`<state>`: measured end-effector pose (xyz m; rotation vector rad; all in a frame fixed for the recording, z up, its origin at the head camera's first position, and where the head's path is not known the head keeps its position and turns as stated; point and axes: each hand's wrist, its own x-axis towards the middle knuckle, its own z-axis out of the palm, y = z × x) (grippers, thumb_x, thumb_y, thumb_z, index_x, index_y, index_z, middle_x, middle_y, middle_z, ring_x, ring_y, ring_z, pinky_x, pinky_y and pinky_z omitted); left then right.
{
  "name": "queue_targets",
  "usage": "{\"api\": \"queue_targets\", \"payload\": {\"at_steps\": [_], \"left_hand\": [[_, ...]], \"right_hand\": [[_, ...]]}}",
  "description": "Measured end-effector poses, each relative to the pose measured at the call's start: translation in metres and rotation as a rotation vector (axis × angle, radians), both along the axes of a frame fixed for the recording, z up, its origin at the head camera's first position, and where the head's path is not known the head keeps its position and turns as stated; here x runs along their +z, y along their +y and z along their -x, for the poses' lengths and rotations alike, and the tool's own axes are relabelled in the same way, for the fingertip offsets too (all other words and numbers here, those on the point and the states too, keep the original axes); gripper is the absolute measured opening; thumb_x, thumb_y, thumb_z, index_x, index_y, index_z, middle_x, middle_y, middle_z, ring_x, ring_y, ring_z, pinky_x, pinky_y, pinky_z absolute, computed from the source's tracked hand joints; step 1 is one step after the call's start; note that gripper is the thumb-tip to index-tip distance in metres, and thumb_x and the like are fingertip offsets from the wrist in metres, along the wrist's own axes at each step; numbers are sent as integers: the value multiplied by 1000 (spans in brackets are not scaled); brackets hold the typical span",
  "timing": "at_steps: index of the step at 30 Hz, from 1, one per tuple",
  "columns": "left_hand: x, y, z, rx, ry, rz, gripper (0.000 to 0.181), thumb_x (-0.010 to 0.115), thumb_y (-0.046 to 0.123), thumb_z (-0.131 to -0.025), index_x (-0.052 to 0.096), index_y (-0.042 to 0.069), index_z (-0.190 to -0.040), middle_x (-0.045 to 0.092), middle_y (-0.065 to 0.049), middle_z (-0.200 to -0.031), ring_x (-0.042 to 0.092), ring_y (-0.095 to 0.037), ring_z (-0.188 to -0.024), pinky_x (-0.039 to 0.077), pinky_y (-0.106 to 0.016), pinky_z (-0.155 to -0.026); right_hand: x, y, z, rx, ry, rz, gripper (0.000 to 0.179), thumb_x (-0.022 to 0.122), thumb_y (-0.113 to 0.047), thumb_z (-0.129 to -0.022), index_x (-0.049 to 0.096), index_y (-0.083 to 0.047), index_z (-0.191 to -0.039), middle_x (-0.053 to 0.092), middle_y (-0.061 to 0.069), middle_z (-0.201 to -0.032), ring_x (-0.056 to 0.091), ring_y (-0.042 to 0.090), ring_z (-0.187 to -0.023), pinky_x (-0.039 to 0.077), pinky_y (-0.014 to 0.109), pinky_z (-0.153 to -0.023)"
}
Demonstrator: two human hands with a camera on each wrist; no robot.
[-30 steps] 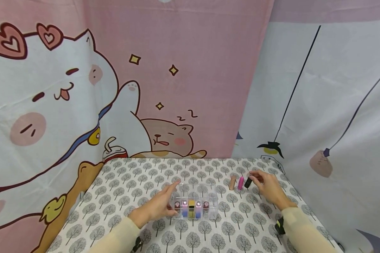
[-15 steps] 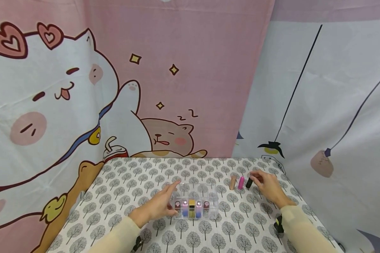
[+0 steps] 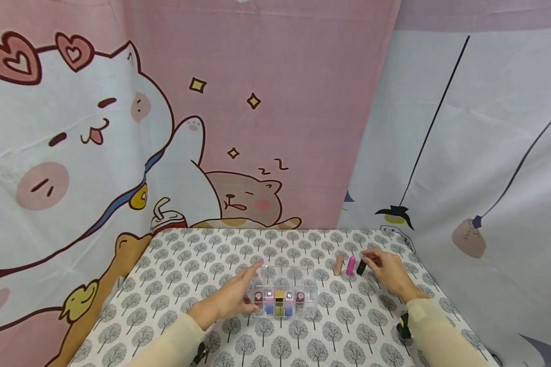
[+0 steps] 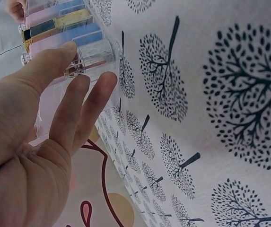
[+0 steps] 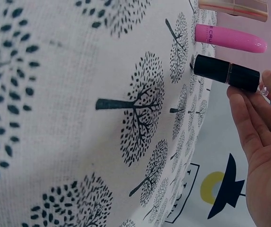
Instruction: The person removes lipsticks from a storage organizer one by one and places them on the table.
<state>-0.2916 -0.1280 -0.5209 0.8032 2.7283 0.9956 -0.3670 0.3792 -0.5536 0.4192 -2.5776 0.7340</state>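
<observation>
My left hand (image 3: 227, 300) holds the left end of a clear compartment organizer (image 3: 309, 295), its thumb at the front side and index finger at the back. Several lipsticks fill one row of it, including a gold-and-black lipstick (image 4: 57, 27) and pink-and-blue ones beside it. Out to the right, my right hand (image 3: 390, 274) pinches the clear-tipped top end of a black lipstick (image 5: 226, 72) between thumb and fingers. The lipstick's base is right at the cloth. To its left stand a bright pink lipstick (image 5: 230, 39) and a rose-gold lipstick (image 5: 234, 8), roughly in a line.
A white tablecloth (image 3: 202, 326) printed with grey trees covers the table. Behind it hangs a pink cartoon curtain (image 3: 303, 127), with a pale curtain (image 3: 500, 153) along the right side.
The black lipstick in my right hand has gone from tilted to more upright. My left hand stays at the organizer, and the view has shifted slightly.
</observation>
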Motion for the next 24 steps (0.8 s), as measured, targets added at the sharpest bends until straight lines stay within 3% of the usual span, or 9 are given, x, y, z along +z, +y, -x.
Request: {"api": "queue_targets", "payload": {"at_steps": [24], "left_hand": [[2, 1, -2, -5, -17, -4, 129, 91, 15, -81, 4, 40, -172, 37, -20, -170, 63, 0, -78, 60, -16, -74]], "right_hand": [[-3, 0, -2, 10, -48, 39, 27, 72, -20, -104, 74, -12, -130, 81, 6, -114, 79, 24, -97, 67, 35, -80]]}}
